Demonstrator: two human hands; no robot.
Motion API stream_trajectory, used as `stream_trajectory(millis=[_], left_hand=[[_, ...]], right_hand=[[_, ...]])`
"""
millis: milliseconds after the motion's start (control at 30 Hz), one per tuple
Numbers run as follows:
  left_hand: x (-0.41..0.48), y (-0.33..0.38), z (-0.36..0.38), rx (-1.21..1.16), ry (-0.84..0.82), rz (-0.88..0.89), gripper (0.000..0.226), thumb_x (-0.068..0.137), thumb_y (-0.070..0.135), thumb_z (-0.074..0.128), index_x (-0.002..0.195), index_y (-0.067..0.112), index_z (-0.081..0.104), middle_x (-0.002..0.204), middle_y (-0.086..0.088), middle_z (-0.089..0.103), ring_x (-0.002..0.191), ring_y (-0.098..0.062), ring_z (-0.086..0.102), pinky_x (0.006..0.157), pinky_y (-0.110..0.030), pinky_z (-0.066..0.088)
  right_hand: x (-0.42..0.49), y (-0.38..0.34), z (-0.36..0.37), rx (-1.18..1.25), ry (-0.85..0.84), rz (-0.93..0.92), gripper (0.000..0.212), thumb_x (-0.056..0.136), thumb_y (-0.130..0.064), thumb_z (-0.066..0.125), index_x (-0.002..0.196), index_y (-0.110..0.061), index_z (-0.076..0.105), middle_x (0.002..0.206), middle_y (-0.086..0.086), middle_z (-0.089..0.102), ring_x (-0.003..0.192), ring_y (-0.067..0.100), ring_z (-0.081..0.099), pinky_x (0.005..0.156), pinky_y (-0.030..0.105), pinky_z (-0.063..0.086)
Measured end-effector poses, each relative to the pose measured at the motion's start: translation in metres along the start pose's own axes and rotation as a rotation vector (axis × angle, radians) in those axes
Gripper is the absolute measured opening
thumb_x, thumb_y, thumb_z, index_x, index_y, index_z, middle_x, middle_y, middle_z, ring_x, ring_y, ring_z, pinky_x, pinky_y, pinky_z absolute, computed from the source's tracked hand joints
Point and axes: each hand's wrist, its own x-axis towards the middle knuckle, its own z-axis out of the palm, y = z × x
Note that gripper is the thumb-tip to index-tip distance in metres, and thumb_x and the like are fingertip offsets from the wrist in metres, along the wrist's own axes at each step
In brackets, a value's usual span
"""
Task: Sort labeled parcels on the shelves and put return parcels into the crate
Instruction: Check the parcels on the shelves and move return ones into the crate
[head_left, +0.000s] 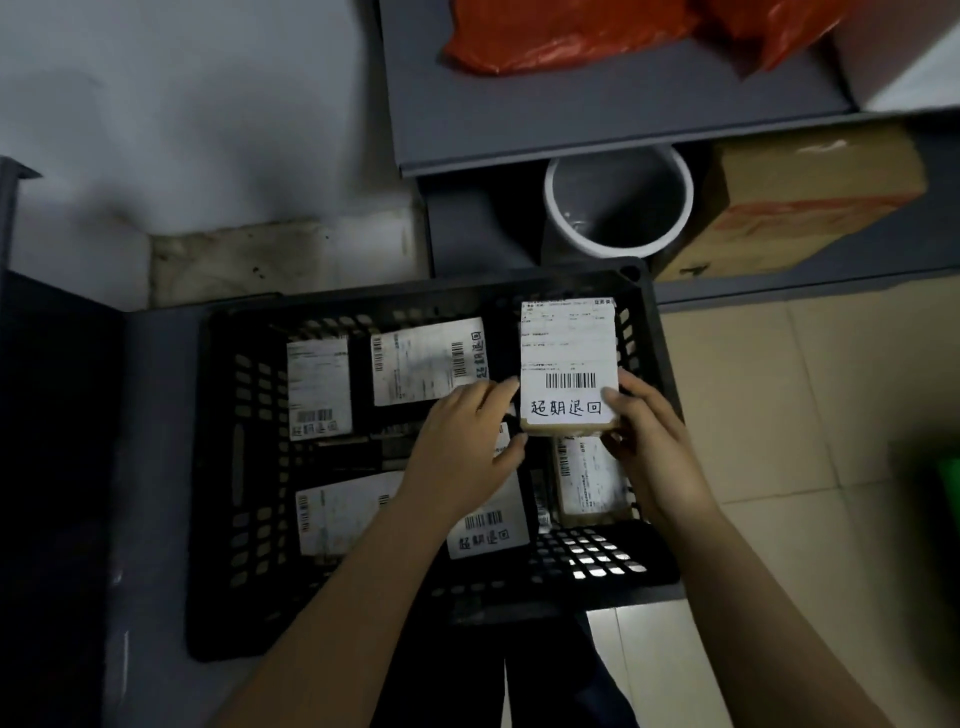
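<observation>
Beige tiled floor (779, 415) is seen at right, a pale wall at upper left, and a grey shelf (597, 114) at top. Red bags (561, 36) are laid on that shelf. Under it, a white bucket (618, 202) is stood just beside a cardboard box (810, 202).

A black slotted crate (218, 467) is set on a low grey surface in front of the bucket.

The parcel (569, 364) is held over the crate's far right corner, label up. A barcode and handwritten characters are shown near the label's near edge. Whether it rests on anything beneath cannot be told.

The left grip (462, 447), a bare hand, is closed on the parcel's left edge, with a finger at the side and the thumb at the near left corner. The right grip (649, 441) is closed on the near right corner, with the thumb laid on the label and the fingers hidden behind the edge.

Five more labelled packets are laid flat in the crate:
- two at far left (318, 387) (428, 361)
- one at near left (343, 512)
- one (488, 530) partly covered by the left forearm
- one (587, 478) below the held parcel

Similar handwriting is seen on three of them.
</observation>
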Motion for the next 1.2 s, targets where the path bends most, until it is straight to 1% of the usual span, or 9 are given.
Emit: stream_trajectory(millis=[133, 233, 367, 467, 567, 733, 900, 1033, 1200], left_hand=[[0.016, 0.004, 0.024, -0.127, -0.024, -0.074, 0.061, 0.093, 0.033, 0.06, 0.145, 0.011, 0.037, 0.13, -0.004, 0.055, 0.116, -0.017, 0.051, 0.095, -0.031, 0.045], [0.025, 0.008, 0.032, -0.193, -0.02, -0.144, 0.056, 0.095, 0.029, 0.058, 0.145, 0.015, 0.036, 0.13, -0.003, 0.055, 0.115, -0.015, 0.052, 0.091, -0.03, 0.047], [0.038, 0.013, 0.042, -0.202, -0.049, -0.198, 0.064, 0.096, 0.027, 0.057, 0.151, 0.018, 0.024, 0.129, -0.004, 0.056, 0.108, -0.016, 0.056, 0.086, -0.031, 0.049], [0.044, 0.014, 0.049, -0.188, -0.072, -0.205, 0.071, 0.096, 0.026, 0.058, 0.153, 0.018, 0.017, 0.122, -0.008, 0.058, 0.101, -0.016, 0.056, 0.082, -0.033, 0.05], [0.049, 0.016, 0.054, -0.168, -0.068, -0.178, 0.07, 0.095, 0.027, 0.059, 0.152, 0.016, 0.021, 0.123, -0.009, 0.058, 0.105, -0.018, 0.055, 0.083, -0.031, 0.048], [0.048, 0.017, 0.056, -0.147, -0.06, -0.17, 0.069, 0.094, 0.031, 0.06, 0.151, 0.018, 0.022, 0.127, -0.007, 0.057, 0.11, -0.019, 0.055, 0.087, -0.036, 0.05], [0.048, 0.013, 0.04, -0.058, -0.048, -0.118, 0.061, 0.092, 0.033, 0.062, 0.145, 0.016, 0.037, 0.122, -0.005, 0.058, 0.103, -0.02, 0.056, 0.085, -0.034, 0.048], [0.041, 0.021, 0.008, 0.047, 0.024, -0.011, 0.048, 0.089, 0.03, 0.065, 0.132, 0.013, 0.052, 0.111, -0.004, 0.062, 0.098, -0.022, 0.059, 0.082, -0.034, 0.045], [0.016, 0.04, -0.051, 0.194, 0.089, 0.102, 0.038, 0.081, 0.024, 0.073, 0.116, 0.014, 0.062, 0.104, -0.002, 0.063, 0.096, -0.024, 0.061, 0.083, -0.039, 0.049]], right_hand=[[0.019, 0.014, 0.003, -0.084, 0.008, -0.001, 0.035, 0.095, -0.034, 0.057, 0.129, -0.037, 0.058, 0.12, -0.009, 0.068, 0.116, 0.011, 0.061, 0.106, 0.043, 0.043], [0.026, 0.013, 0.007, -0.181, 0.026, -0.022, 0.035, 0.1, -0.033, 0.049, 0.134, -0.037, 0.054, 0.121, -0.013, 0.067, 0.115, 0.007, 0.06, 0.103, 0.032, 0.045], [0.04, 0.012, 0.01, -0.361, 0.102, -0.104, 0.04, 0.102, -0.032, 0.046, 0.141, -0.028, 0.048, 0.127, -0.011, 0.062, 0.112, 0.0, 0.057, 0.086, 0.011, 0.043], [0.049, 0.014, 0.01, -0.513, 0.157, -0.181, 0.039, 0.103, -0.031, 0.043, 0.142, -0.026, 0.045, 0.112, -0.012, 0.064, 0.092, -0.007, 0.059, 0.068, 0.004, 0.045], [0.051, 0.016, 0.008, -0.666, 0.195, -0.293, 0.037, 0.104, -0.023, 0.041, 0.141, -0.022, 0.043, 0.108, -0.002, 0.064, 0.084, 0.004, 0.062, 0.065, 0.017, 0.048], [0.053, 0.024, 0.011, -0.955, 0.232, -0.56, 0.034, 0.099, -0.007, 0.048, 0.132, -0.012, 0.056, 0.142, 0.011, 0.051, 0.126, 0.03, 0.051, 0.095, 0.037, 0.049], [0.047, 0.014, 0.009, -1.035, 0.215, -0.593, 0.032, 0.094, -0.002, 0.055, 0.126, -0.006, 0.061, 0.137, 0.012, 0.055, 0.118, 0.034, 0.054, 0.09, 0.039, 0.051], [0.024, -0.007, 0.012, -1.105, 0.151, -0.623, 0.031, 0.088, -0.001, 0.062, 0.119, -0.004, 0.064, 0.126, 0.014, 0.061, 0.111, 0.033, 0.057, 0.095, 0.043, 0.051], [-0.029, -0.052, 0.023, -1.227, 0.09, -0.774, 0.03, 0.08, -0.003, 0.071, 0.11, -0.005, 0.067, 0.108, 0.012, 0.066, 0.095, 0.032, 0.061, 0.085, 0.04, 0.053]])
